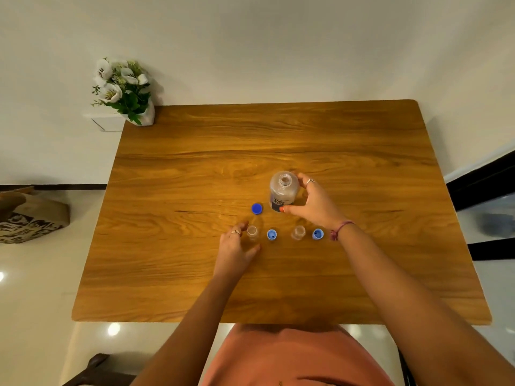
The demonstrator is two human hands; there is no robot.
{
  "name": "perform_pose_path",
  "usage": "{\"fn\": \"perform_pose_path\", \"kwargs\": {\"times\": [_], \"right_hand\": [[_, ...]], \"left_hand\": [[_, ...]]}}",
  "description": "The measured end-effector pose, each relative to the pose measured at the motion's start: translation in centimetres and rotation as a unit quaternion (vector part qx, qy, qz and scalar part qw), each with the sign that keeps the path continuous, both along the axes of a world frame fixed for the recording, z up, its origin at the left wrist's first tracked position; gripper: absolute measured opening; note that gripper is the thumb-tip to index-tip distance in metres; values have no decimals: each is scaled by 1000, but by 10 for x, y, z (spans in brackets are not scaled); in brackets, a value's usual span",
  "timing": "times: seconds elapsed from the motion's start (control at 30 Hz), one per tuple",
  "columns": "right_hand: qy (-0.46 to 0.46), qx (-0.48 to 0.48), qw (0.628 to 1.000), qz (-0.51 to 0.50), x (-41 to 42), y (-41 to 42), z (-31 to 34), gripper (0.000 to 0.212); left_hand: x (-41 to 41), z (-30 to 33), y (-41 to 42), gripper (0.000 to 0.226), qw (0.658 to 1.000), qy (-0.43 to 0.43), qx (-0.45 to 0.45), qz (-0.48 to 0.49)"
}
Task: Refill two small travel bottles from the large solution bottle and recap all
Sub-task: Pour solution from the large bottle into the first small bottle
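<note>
Large solution bottle (283,190) upright near centre of worktop (278,135), uncapped, mouth open to camera. Right hand (315,201) wrapped round its right side: fingers (302,179) curled over the far shoulder, thumb pressed against the dark label near the base. Bottle looks seated on the wood, not lifted. Dark blue cap (257,208) lying just beside it on the left, apart from the bottle.

Nearer row, left to right: left travel bottle (252,232), light blue cap (272,234), right travel bottle (298,232), second light blue cap (317,234). Both small bottles upright, open, clear. Fill level not readable at this size; probably empty, held loosely.

Left hand (237,246) cupped round left travel bottle, fingers curved on its far-left side, thumb on the near-right side. Actual contact hard to judge: glass nearly invisible against the wood, so whether gripping or only bracketing cannot be told.

Step in hand, by judgement: all three uncapped, pouring not yet begun; first fill being set up with left travel bottle as target.

Next move calls for: lift and tilt of large bottle over a very narrow neck, slow stream, small bottle held firm against tipping. Spill onto wood the main risk. Caps well within reach for later.

Outward: white flowers in a pot (125,93) at far-left corner; patterned bag (30,218) on the floor at left.
</note>
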State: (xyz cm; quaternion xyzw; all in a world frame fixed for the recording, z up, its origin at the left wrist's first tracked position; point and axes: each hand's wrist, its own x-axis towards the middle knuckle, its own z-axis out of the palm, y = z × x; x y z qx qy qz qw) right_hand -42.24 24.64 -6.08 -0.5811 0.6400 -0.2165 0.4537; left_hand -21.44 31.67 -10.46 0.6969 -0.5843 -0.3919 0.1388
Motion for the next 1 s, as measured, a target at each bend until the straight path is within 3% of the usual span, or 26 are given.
{"fn": "perform_pose_path", "kwargs": {"times": [0.23,0.37,0.57,0.67,1.0], "right_hand": [[-25,0,998,-51,14,-1,-10,98],[-37,-14,995,-88,18,3,-12,95],[-35,-77,989,-122,13,-5,13,91],[-23,-131,984,-116,7,-17,42,82],[23,-308,947,-90,-3,-44,158,77]], "left_hand": [[-3,-4,-5,48,1000,-14,-22,4],[-6,8,-9,49,999,3,-32,26],[-12,69,-34,29,978,142,-141,58],[-16,106,-49,32,956,216,-188,63],[-31,202,-76,35,907,333,-243,92]]}}
